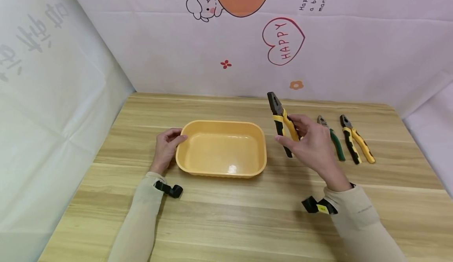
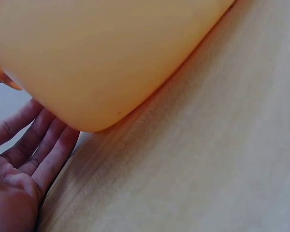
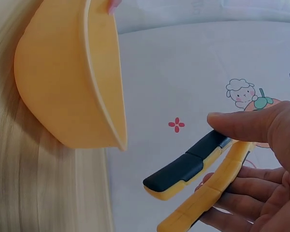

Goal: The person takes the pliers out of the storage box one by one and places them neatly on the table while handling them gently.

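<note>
A yellow plastic basin (image 1: 221, 171) stands on the wooden table. My left hand (image 1: 165, 147) grips its left rim, thumb over the edge and fingers along the outer wall, as the left wrist view shows too. Raised to the right of the basin, my right hand (image 1: 313, 144) holds a pair of pliers (image 1: 279, 122) by the yellow-and-black handles. The pliers' dark head points up and away, and the handle ends hang toward the basin (image 3: 63, 77) in the right wrist view. Thumb and fingers lie on opposite handles, which stand apart.
Right of my right hand lie green-handled pliers (image 1: 337, 144), partly behind the hand, and a second yellow-and-black pair (image 1: 354, 140). A printed white cloth (image 1: 170, 54) hangs along the table's back edge, and another white cloth (image 1: 53, 116) hangs at the left.
</note>
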`<state>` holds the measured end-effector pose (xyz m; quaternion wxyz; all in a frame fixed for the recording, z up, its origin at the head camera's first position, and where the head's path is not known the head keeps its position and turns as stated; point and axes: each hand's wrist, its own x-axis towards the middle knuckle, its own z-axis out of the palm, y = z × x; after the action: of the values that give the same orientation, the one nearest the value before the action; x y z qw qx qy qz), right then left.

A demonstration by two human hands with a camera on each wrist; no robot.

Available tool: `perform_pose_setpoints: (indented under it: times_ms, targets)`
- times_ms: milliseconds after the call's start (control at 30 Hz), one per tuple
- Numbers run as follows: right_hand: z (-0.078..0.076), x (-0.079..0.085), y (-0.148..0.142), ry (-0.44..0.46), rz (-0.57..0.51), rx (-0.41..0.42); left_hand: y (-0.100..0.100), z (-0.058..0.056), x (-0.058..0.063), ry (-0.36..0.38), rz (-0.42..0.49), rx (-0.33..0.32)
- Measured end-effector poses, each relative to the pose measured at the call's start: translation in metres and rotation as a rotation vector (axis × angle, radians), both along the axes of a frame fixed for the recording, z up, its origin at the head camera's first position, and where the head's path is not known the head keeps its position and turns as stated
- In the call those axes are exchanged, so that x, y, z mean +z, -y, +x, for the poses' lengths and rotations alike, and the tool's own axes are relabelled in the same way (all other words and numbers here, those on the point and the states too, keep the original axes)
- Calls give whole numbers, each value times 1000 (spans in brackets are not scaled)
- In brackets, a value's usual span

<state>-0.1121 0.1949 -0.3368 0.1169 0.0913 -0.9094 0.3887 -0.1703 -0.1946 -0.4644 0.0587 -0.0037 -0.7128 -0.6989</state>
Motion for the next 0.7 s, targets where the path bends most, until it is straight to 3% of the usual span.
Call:
perform_pose_setpoints:
  times_ms: [433,700]
  targets:
    - [-9,-6,-3,25,15,-84,0,0,0,-4,13,-1]
    - [-15,-9,-6,78,91,-124,1,0,0,2,12,-3]
